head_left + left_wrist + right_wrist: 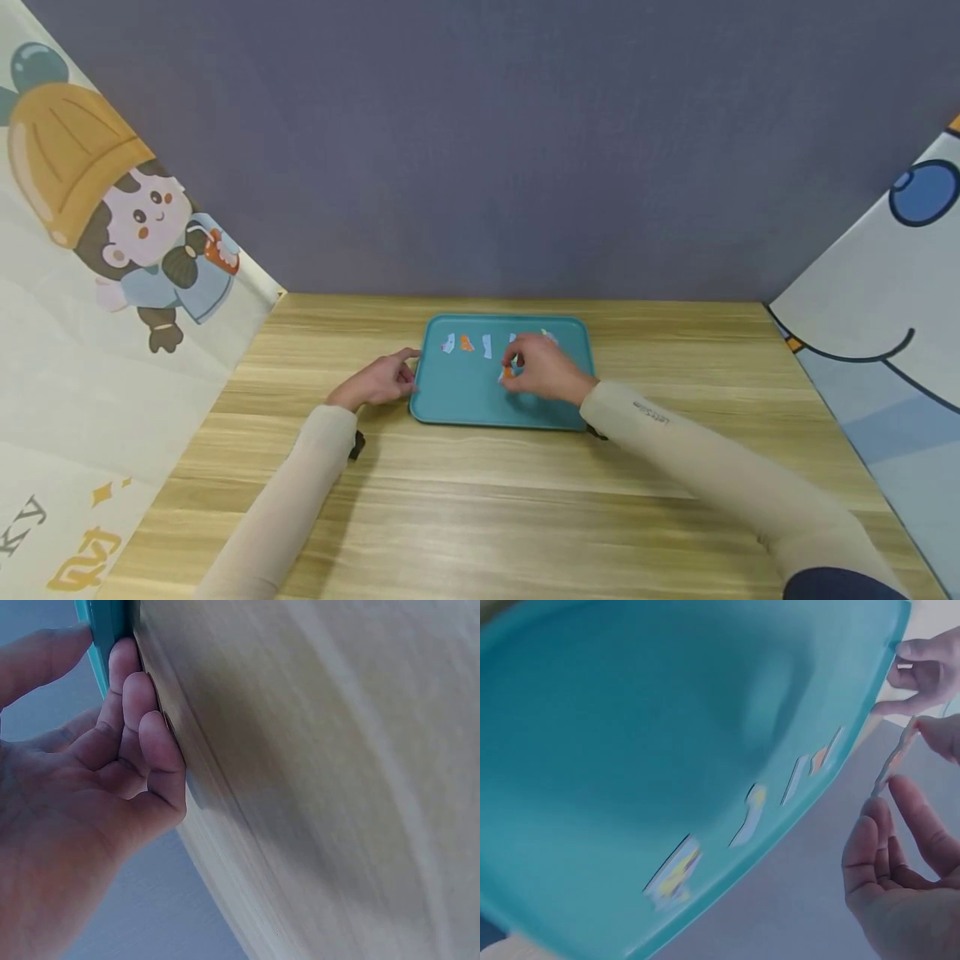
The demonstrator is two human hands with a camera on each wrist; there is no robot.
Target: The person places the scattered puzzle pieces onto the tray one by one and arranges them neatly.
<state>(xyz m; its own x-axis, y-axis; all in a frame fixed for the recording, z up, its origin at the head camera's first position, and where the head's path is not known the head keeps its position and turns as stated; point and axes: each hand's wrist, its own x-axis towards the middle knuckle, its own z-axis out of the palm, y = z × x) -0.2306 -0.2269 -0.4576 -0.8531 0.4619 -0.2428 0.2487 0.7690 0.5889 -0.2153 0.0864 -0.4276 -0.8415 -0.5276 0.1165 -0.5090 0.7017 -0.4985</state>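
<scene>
A teal tray (pixel 461 400) lies on the wooden table. Above its middle, my right hand (pixel 546 367) pinches a flat puzzle piece, white and orange (pixel 894 759), on edge between thumb and fingertips. At the tray's left side is my left hand (pixel 381 379); its thumb (pixel 56 656) touches the rim and the other fingers lie bent low by the table. Along the far part of the tray sit several flat pieces: a white one (pixel 447 343), an orange one (pixel 467 342), a narrow white one (pixel 487 346) and, partly behind my right hand, a yellow-marked one (pixel 679 874).
The wooden table (pixel 480 500) runs toward me and out to both sides. A grey-blue panel (pixel 525 167) stands along its far edge. Cartoon-printed sheets flank it, one at the left (pixel 60 333) and one at the right (pixel 885 350).
</scene>
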